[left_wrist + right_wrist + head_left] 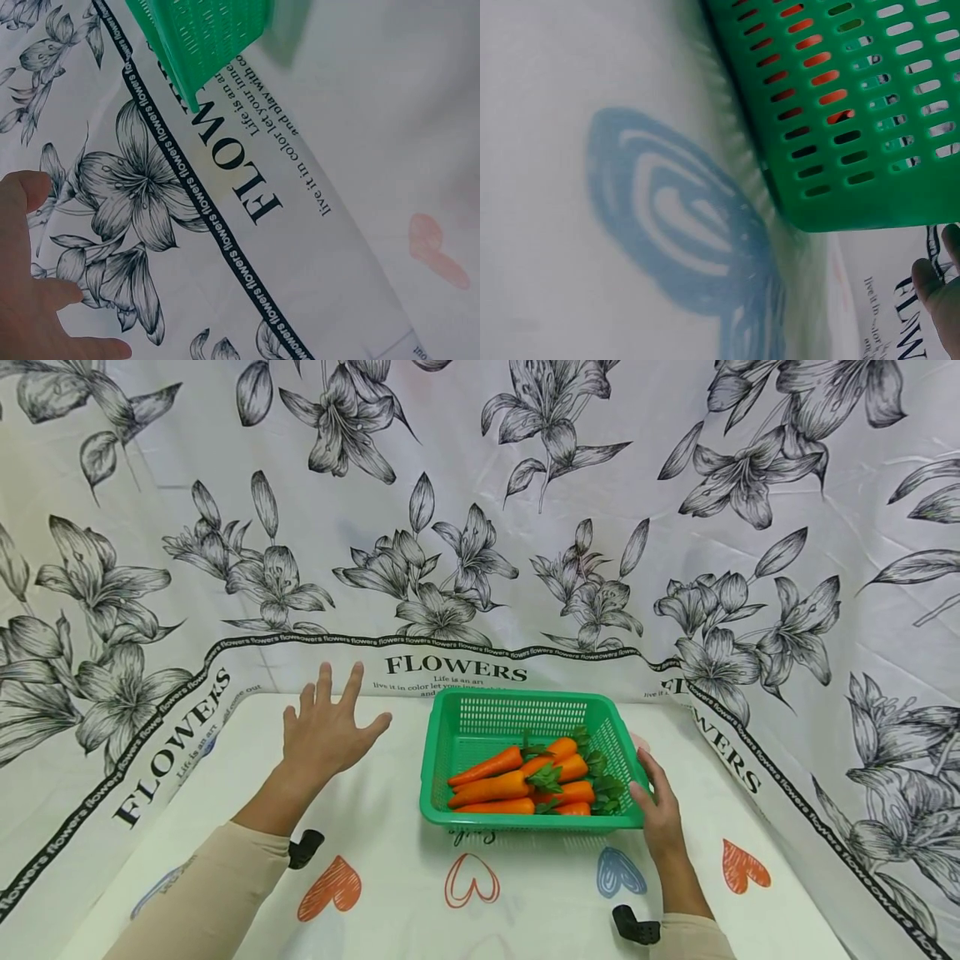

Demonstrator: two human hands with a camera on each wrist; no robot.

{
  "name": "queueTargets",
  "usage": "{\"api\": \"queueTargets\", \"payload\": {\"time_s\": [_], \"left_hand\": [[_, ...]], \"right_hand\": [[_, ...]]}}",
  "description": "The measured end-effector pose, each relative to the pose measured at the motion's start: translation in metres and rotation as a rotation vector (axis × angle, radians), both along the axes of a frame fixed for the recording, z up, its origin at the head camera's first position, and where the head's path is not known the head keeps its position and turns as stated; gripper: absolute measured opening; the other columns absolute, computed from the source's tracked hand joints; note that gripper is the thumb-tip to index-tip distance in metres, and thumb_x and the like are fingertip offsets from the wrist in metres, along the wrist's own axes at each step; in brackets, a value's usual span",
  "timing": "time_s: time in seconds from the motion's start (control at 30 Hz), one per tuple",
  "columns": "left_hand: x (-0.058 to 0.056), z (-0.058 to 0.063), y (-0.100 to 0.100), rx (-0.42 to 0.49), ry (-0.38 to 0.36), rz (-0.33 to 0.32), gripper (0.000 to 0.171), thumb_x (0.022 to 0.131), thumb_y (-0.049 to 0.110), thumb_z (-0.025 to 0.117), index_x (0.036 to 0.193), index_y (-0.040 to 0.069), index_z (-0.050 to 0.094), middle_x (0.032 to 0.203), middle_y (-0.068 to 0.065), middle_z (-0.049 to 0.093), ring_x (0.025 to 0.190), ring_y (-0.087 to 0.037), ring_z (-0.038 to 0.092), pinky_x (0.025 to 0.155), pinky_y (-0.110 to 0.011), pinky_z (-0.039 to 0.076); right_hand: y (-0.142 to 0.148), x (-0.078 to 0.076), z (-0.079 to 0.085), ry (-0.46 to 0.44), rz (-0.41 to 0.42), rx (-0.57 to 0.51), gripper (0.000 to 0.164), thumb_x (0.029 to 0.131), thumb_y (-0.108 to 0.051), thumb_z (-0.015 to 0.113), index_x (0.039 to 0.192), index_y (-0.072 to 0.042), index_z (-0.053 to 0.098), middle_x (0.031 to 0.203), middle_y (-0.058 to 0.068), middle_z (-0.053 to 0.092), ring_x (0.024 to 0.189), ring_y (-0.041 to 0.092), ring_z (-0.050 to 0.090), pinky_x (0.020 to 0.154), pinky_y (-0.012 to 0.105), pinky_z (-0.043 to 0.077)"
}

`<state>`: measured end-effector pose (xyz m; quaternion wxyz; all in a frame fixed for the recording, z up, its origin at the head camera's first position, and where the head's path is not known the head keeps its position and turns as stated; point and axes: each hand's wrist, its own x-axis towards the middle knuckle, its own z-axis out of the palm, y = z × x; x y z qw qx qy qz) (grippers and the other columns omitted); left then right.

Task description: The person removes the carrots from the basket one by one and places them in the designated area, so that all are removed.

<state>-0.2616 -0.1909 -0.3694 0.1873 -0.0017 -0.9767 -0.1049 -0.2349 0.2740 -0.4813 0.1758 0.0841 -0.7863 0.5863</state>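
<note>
A green plastic basket (525,820) holds several orange carrots (491,788) with leafy green tops, bunched toward its front right. Left of it, my left hand (322,731) is raised over the table with its fingers spread, apart from the basket and holding nothing. At the basket's right side, my right hand (660,810) has its thumb and fingers extended right by the rim. The right wrist view shows the slotted basket wall (832,97) close up, with fingertips (928,279) beside its edge. In the left wrist view, a basket corner (217,45) shows at the top.
A white tabletop (390,893) carries printed hearts, including a red heart (330,889) and a blue heart (621,872). Floral cloth (450,560) with a black lettered band hangs behind and along both sides of the table.
</note>
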Motion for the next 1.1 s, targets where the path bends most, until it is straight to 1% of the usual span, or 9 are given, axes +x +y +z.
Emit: {"api": "queueTargets", "payload": {"time_s": [0.07,0.13,0.3,0.37,0.5,0.6,0.7,0.9,1.1], "left_hand": [[0.0,0.0,0.0,-0.001,0.001,0.0,0.084,0.072,0.074,0.03,0.14,0.031,0.005,0.141,-0.019,0.003,0.118,-0.045,0.019,0.079,-0.067,0.016],[0.0,-0.001,0.0,0.002,0.001,-0.001,0.084,0.072,0.074,0.03,0.14,0.031,0.005,0.141,-0.019,0.003,0.118,-0.045,0.019,0.079,-0.067,0.016],[0.001,-0.003,0.001,0.009,-0.006,0.0,0.083,0.073,0.073,0.031,0.14,0.031,0.006,0.141,-0.019,0.003,0.118,-0.046,0.019,0.079,-0.067,0.016],[0.001,-0.003,0.002,0.011,-0.008,0.0,0.083,0.073,0.072,0.033,0.14,0.03,0.006,0.141,-0.02,0.004,0.118,-0.046,0.019,0.08,-0.067,0.015],[0.001,-0.004,0.004,0.012,-0.01,-0.003,0.084,0.073,0.072,0.033,0.14,0.03,0.006,0.141,-0.02,0.005,0.117,-0.047,0.019,0.08,-0.068,0.015],[0.001,-0.005,0.005,0.015,-0.007,-0.004,0.084,0.072,0.073,0.032,0.14,0.03,0.006,0.141,-0.02,0.005,0.117,-0.047,0.019,0.081,-0.068,0.014],[0.001,-0.007,0.007,0.019,-0.009,-0.005,0.084,0.073,0.072,0.033,0.14,0.03,0.005,0.141,-0.02,0.006,0.117,-0.047,0.02,0.081,-0.068,0.014],[0.001,-0.009,0.01,0.021,-0.016,-0.008,0.084,0.073,0.071,0.035,0.14,0.03,0.004,0.14,-0.021,0.008,0.117,-0.047,0.021,0.081,-0.068,0.016],[0.0,-0.012,0.012,0.017,-0.007,-0.013,0.084,0.073,0.071,0.034,0.14,0.031,0.004,0.14,-0.021,0.01,0.116,-0.046,0.023,0.079,-0.067,0.019]], "right_hand": [[0.001,0.001,-0.003,-0.02,-0.005,0.004,0.049,0.088,-0.017,0.045,0.135,-0.015,0.03,0.137,-0.002,0.028,0.123,0.02,0.023,0.096,0.044,0.021],[0.001,0.002,-0.005,-0.033,-0.011,0.008,0.05,0.088,-0.017,0.046,0.135,-0.016,0.031,0.137,-0.004,0.028,0.122,0.02,0.024,0.095,0.048,0.02],[0.003,0.004,-0.008,-0.039,0.007,0.02,0.051,0.087,-0.018,0.046,0.136,-0.019,0.029,0.138,-0.006,0.025,0.122,0.021,0.024,0.094,0.049,0.021],[0.003,0.006,-0.007,-0.043,0.022,0.032,0.053,0.087,-0.017,0.045,0.137,-0.019,0.027,0.139,-0.003,0.023,0.122,0.023,0.024,0.094,0.05,0.021],[0.0,0.011,0.001,-0.024,0.05,0.079,0.055,0.087,-0.014,0.044,0.138,-0.012,0.024,0.14,0.007,0.021,0.124,0.027,0.021,0.095,0.049,0.019],[-0.004,0.015,0.01,0.003,0.056,0.122,0.056,0.085,-0.011,0.046,0.136,-0.005,0.025,0.139,0.013,0.02,0.125,0.031,0.017,0.096,0.052,0.016],[-0.007,0.018,0.016,-0.005,0.048,0.157,0.058,0.082,-0.011,0.051,0.135,-0.004,0.028,0.14,0.013,0.02,0.125,0.032,0.015,0.094,0.057,0.015],[0.004,0.009,0.004,-0.065,0.04,0.223,0.066,0.078,-0.016,0.059,0.137,-0.012,0.027,0.141,0.002,0.018,0.126,0.027,0.015,0.093,0.058,0.016],[0.014,0.002,-0.005,-0.071,0.062,0.292,0.075,0.075,-0.02,0.063,0.138,-0.018,0.023,0.142,-0.002,0.014,0.127,0.026,0.012,0.091,0.06,0.015]]}}
